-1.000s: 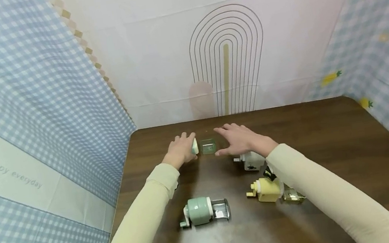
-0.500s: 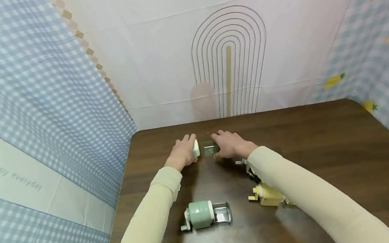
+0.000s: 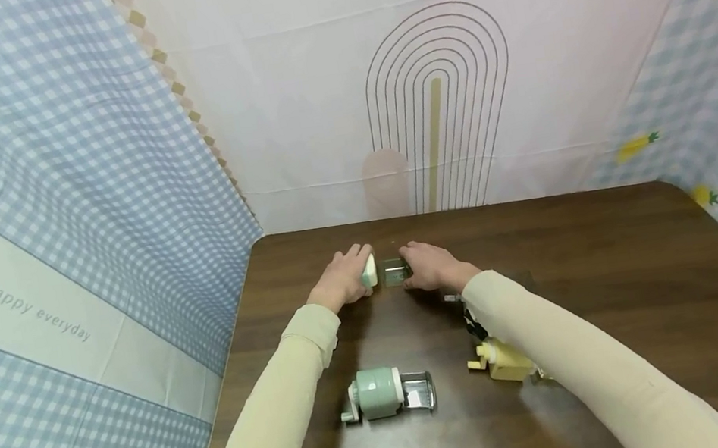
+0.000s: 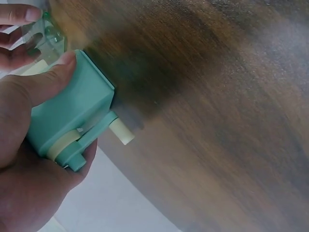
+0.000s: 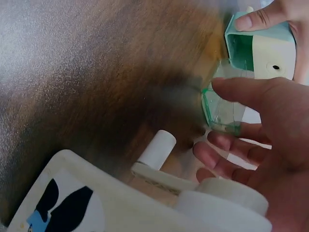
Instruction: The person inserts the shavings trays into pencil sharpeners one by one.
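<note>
The head view is evenly bright, with pale glare toward the near edge of the dark brown wood-grain table (image 3: pixel 612 257) and a soft shadow beside the cream left sleeve (image 3: pixel 300 347). Both wrist views look dimmer and hazy; whitish glare veils the tabletop, shadow darkens beside the teal box-shaped plastic sharpener (image 4: pixel 72 104), and the off-white plastic sharpener (image 5: pixel 111 193) appears soft.

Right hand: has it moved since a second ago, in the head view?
Yes. Against the arch print, the right hand has moved left, toward the clear green bin.
</note>
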The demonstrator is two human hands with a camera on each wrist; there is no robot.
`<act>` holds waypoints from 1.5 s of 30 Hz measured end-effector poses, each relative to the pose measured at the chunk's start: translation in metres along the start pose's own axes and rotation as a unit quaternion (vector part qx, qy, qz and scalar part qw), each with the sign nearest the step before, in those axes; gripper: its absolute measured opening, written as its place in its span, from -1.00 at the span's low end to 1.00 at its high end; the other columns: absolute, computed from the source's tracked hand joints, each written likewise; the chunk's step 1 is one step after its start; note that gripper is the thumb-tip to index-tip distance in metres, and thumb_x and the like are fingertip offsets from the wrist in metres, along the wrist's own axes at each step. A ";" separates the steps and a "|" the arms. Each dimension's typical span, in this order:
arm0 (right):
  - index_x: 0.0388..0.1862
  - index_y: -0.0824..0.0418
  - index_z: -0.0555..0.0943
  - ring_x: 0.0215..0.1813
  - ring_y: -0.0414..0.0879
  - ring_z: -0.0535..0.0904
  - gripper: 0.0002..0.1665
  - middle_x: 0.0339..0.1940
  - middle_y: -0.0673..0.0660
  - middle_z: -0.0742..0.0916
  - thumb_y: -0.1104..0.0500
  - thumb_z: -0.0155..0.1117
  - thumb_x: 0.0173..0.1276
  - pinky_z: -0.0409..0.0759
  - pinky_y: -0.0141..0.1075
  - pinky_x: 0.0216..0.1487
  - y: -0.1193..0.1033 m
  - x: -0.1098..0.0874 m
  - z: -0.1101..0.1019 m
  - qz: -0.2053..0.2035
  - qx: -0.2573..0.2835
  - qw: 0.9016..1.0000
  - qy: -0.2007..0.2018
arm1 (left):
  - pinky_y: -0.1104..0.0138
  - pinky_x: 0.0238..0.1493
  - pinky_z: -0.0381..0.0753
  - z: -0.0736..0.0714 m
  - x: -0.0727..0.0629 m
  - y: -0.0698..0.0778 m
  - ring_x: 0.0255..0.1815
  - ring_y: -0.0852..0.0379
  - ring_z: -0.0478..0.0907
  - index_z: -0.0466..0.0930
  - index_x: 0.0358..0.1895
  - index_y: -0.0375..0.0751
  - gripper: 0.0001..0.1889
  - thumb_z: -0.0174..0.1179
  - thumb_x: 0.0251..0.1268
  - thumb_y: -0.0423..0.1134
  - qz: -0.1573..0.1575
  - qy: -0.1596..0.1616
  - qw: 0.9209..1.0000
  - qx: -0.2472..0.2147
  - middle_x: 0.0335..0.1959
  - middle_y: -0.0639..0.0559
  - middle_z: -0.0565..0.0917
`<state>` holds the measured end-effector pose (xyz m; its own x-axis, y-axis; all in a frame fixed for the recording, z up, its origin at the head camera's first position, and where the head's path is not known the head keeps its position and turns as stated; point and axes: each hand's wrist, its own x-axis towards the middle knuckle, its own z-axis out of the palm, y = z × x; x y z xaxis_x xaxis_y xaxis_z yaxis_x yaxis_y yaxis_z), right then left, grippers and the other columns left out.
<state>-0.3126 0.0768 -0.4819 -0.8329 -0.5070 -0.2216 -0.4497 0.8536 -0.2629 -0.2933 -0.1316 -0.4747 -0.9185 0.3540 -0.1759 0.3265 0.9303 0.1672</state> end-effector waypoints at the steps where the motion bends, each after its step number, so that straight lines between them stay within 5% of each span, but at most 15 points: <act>1: 0.59 0.41 0.33 0.59 0.29 0.32 -0.09 0.59 0.41 0.40 0.01 0.47 0.46 0.40 0.13 0.50 0.000 0.000 0.000 -0.003 0.001 1.000 -0.001 | 0.03 0.21 0.60 0.000 0.000 0.000 0.21 -0.22 0.45 0.26 0.47 -0.03 -0.23 0.53 0.32 -0.17 0.001 -0.001 1.000 0.000 0.39 -0.05 0.43; 9: 0.48 0.38 0.47 0.38 0.23 0.55 -0.16 0.41 0.32 0.59 -0.02 0.53 0.39 0.60 0.11 0.28 -0.007 0.001 0.003 -0.033 0.010 0.999 0.010 | 0.00 0.15 0.64 -0.002 -0.002 0.000 0.21 -0.23 0.47 0.28 0.49 -0.05 -0.23 0.53 0.32 -0.16 -0.003 0.002 1.000 -0.004 0.40 -0.07 0.42; 24: 0.44 0.38 0.50 0.36 0.25 0.57 -0.18 0.37 0.33 0.61 -0.02 0.57 0.38 0.58 0.09 0.31 -0.009 0.002 0.016 -0.049 0.038 0.998 0.021 | 0.02 0.12 0.64 0.003 -0.011 0.001 0.16 -0.19 0.49 0.33 0.43 -0.03 -0.29 0.53 0.31 -0.15 0.009 0.003 1.000 0.000 0.34 -0.06 0.46; 45: 0.37 0.40 0.51 0.15 0.17 0.66 -0.21 0.16 0.29 0.70 0.05 0.62 0.31 0.66 0.03 0.12 -0.008 0.008 0.014 -0.036 0.057 0.997 0.036 | 0.02 0.08 0.66 0.000 -0.005 0.004 0.18 -0.21 0.47 0.30 0.49 -0.01 -0.24 0.53 0.32 -0.14 0.005 0.000 1.000 -0.003 0.38 -0.06 0.42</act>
<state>-0.3114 0.0645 -0.4949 -0.8229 -0.5525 -0.1324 -0.4720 0.7945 -0.3821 -0.2876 -0.1294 -0.4736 -0.9154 0.3631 -0.1740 0.3341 0.9262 0.1750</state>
